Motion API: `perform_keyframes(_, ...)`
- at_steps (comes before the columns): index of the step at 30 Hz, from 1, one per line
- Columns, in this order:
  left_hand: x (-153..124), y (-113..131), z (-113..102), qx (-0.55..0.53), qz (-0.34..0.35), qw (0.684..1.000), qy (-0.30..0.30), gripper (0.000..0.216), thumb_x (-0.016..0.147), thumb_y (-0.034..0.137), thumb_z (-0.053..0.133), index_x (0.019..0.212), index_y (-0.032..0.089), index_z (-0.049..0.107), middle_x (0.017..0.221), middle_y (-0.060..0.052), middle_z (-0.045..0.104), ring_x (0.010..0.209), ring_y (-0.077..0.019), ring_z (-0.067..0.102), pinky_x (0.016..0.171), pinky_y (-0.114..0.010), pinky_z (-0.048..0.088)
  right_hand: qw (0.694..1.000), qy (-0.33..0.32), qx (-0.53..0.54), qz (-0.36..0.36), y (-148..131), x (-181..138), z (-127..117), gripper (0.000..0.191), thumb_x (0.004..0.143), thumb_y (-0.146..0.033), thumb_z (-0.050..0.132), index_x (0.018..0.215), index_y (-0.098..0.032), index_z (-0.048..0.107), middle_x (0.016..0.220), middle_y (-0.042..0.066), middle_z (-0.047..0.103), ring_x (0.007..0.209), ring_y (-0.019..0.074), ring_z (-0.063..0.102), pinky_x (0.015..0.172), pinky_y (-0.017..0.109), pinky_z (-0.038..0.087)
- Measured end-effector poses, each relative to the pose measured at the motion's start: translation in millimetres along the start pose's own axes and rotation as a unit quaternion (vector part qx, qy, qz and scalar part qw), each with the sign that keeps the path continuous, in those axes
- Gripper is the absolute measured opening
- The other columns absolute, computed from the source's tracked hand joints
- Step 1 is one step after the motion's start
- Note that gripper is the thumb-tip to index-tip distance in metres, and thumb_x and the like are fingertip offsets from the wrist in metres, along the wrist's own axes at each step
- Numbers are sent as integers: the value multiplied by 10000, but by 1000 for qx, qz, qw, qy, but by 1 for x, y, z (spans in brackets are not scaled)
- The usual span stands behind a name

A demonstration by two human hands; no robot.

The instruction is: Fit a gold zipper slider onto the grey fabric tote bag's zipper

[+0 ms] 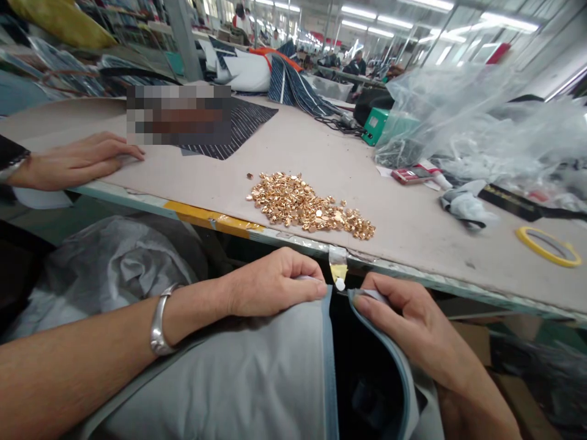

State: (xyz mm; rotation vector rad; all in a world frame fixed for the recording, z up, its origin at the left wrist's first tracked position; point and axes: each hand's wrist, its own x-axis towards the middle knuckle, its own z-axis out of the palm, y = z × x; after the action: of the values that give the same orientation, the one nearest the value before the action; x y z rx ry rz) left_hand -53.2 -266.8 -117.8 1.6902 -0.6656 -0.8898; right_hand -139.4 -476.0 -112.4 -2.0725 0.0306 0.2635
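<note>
Both hands work below the surface [413, 226] edge. The left hand [270, 282] pinches one zipper edge of the grey fabric [238, 379]; the right hand [413, 327] pinches the opposite edge. The zipper opening runs away from the person, between the hands, both equally near. The pile of gold sliders [307, 205] lies just beyond, on the surface. Wrists are level, fingers curled.

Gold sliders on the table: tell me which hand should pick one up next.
Probably the right hand: it pinches the grey fabric nearer the gold sliders than the left hand.
</note>
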Motion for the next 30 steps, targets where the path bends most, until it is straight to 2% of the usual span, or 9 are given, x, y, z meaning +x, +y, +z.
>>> perform_keyframes(11, 19, -9, -9, -8, -26, 998, -51, 329, 754, 444, 594, 743, 116, 620, 589, 21, 448, 525, -79, 338, 488, -202, 267, 998, -46, 44, 0, 6, 10, -6, 360, 862, -453, 586, 665, -175, 469, 617, -40, 361, 569, 96, 300, 491, 214, 251)
perform_keyframes(22, 22, -10, -13, -25, -32, 996, -85, 317, 790, 433, 620, 797, 115, 613, 605, 29, 456, 511, -69, 329, 460, -194, 244, 996, -69, 51, -16, 12, 15, -7, 331, 880, -410, 578, 679, -175, 459, 627, -46, 356, 576, 93, 296, 490, 211, 246)
perform_keyframes(30, 25, -10, -13, -25, -32, 995, -86, 294, 782, 408, 614, 777, 114, 607, 605, 29, 454, 511, -67, 336, 462, -182, 258, 996, -73, 57, -15, 14, 18, -6, 313, 880, -404, 580, 692, -173, 483, 635, -43, 379, 586, 96, 314, 499, 214, 266)
